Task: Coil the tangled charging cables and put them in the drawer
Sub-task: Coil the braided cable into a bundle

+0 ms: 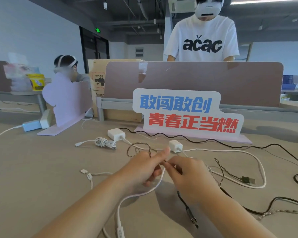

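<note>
Head view: nearest, white cable (118,215) trailing to 7 o'clock from the grip, long axis near-left to far-right. Left hand (141,170) curled round it; right hand (187,176) pinching the same strand, fingertips touching. Beyond, 12 o'clock, braided loop (138,149); farther, 10 o'clock, coiled bundle (104,142). Drawer unseen.

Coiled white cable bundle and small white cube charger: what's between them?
Head view: a loop of brown braided cable, crossed by a thin white cable.
</note>
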### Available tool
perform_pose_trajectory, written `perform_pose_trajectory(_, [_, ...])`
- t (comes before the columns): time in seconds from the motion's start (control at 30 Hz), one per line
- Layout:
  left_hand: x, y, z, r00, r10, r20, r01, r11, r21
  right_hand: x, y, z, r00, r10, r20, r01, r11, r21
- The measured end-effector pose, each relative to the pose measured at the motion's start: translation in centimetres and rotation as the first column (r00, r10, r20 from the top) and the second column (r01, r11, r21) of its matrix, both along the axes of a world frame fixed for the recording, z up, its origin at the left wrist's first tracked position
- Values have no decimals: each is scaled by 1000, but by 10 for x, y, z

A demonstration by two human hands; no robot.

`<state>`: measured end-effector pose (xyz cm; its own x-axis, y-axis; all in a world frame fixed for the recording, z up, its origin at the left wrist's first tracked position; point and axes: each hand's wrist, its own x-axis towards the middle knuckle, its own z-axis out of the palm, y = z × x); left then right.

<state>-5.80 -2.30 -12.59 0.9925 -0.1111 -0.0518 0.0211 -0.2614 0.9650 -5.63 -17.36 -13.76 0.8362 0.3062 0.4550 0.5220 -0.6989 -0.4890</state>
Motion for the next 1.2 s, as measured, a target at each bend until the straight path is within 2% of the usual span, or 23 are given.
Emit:
perform_pose_trajectory(0.07, [6,0,-1,994,84,66,-81,996,-42,-1,2,2,999,44,11,-44,999,3])
perform_pose_trajectory(0.13, [20,12,2,956,281,85,-240,915,-324,0,2,2,1000,13,-14,-12,1000,15])
perform_pose_trajectory(0.2, [32,36,7,870,494,-8,-387,673,-630,3,-1,1,999,-31,-32,31,1000,-3])
perform_pose_trajectory(0.27, [38,62,10,798,595,-95,-429,450,-783,4,-5,1,997,-52,-62,52,999,11])
perform_pose_trajectory(0.33, [39,73,9,804,575,-150,-415,361,-835,4,-7,4,995,-57,-86,61,997,46])
perform_pose_trajectory(0.37, [39,70,10,840,515,-169,-403,384,-831,3,-7,5,994,-62,-86,67,996,62])
perform_pose_trajectory(0.4, [37,62,12,890,422,-174,-374,455,-808,2,-6,6,994,-68,-81,74,994,74])
perform_pose_trajectory(0.47, [28,39,13,971,179,-160,-239,676,-697,-1,-4,9,996,-64,-68,69,994,82])
perform_pose_trajectory(0.53, [17,18,9,993,-32,-110,-28,862,-507,-4,-2,9,998,-37,-51,40,998,57])
perform_pose_trajectory(0.57, [12,9,6,993,-89,-77,49,904,-424,-5,-1,9,999,-26,-42,28,999,37])
perform_pose_trajectory(0.63, [13,3,5,998,-52,-43,30,913,-406,-4,-1,7,999,-20,-39,20,1000,15])
perform_pose_trajectory(0.7, [25,14,8,987,149,-61,-156,796,-585,1,-3,5,997,-38,-72,39,999,21])
perform_pose_trajectory(0.77, [37,40,12,918,372,-138,-339,554,-760,7,-6,2,992,-65,-106,68,998,17])
perform_pose_trajectory(0.83, [44,67,14,845,501,-186,-386,331,-861,10,-8,0,990,-78,-121,81,997,13])
perform_pose_trajectory(0.87, [45,74,14,835,514,-196,-377,276,-884,10,-8,-1,990,-76,-123,79,997,23])
perform_pose_trajectory(0.9, [46,76,14,848,491,-203,-370,272,-889,10,-8,-2,990,-68,-122,74,997,39])
perform_pose_trajectory(0.93, [44,73,15,883,428,-194,-350,324,-879,9,-8,-2,991,-59,-120,66,996,54])
perform_pose_trajectory(1.0, [35,55,15,963,221,-154,-254,560,-789,6,-5,-1,993,-40,-107,46,997,59])
perform_pose_trajectory(1.07, [21,32,10,996,-2,-95,-51,831,-554,3,-3,0,996,-23,-84,28,998,52])
perform_pose_trajectory(1.1, [15,22,7,994,-84,-67,47,899,-436,3,-2,0,997,-20,-73,24,999,47])
perform_pose_trajectory(1.13, [13,15,7,993,-106,-47,81,922,-378,3,-2,0,997,-24,-71,27,999,44])
perform_pose_trajectory(1.17, [14,13,8,998,-61,-34,42,912,-408,4,-2,0,996,-34,-79,37,998,41])
perform_pose_trajectory(1.2, [18,17,11,999,36,-39,-51,855,-516,5,-3,1,994,-50,-96,53,998,35])
